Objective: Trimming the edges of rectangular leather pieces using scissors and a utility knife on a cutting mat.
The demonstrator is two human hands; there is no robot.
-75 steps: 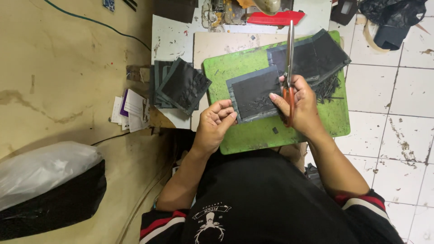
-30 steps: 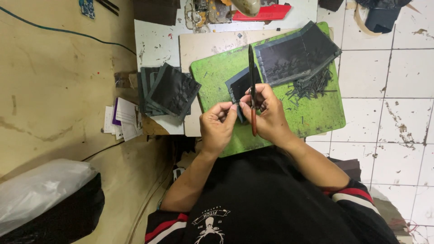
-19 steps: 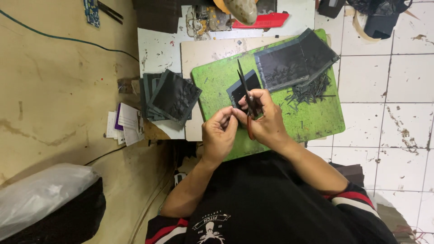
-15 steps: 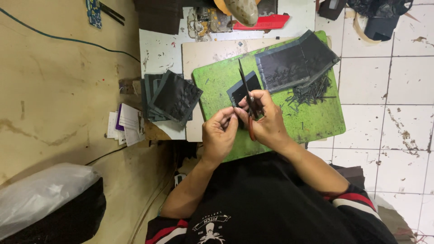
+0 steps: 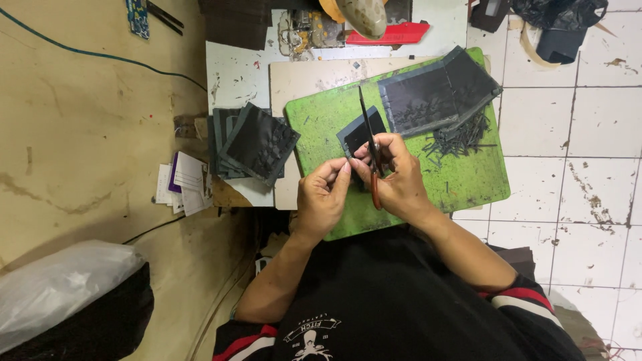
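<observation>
- A small black piece (image 5: 361, 132) is held above the green mat (image 5: 468, 180), near its middle, tilted, with its lower edge at the fingertips of both hands.
- The left hand (image 5: 321, 200) pinches the lower left corner of the piece between thumb and fingers — closed narrow on it.
- The right hand (image 5: 394, 177) is wrapped round the orange-handled scissors (image 5: 370, 150); the blades point up and away, and lie along the right edge of the piece, touching it. Whether they are parted I cannot tell.
- Just right of the piece, on the mat, lies a stack of larger black sheets (image 5: 438, 93); a heap of thin black offcuts (image 5: 461, 137) sits below them.
- Left of the mat, on the white board (image 5: 234, 73), a second pile of black sheets (image 5: 254, 144) is fanned out.
- Further left, on the tan floor (image 5: 80, 134) — some papers (image 5: 184, 187).
- At the top edge, a red tool (image 5: 388, 33).
</observation>
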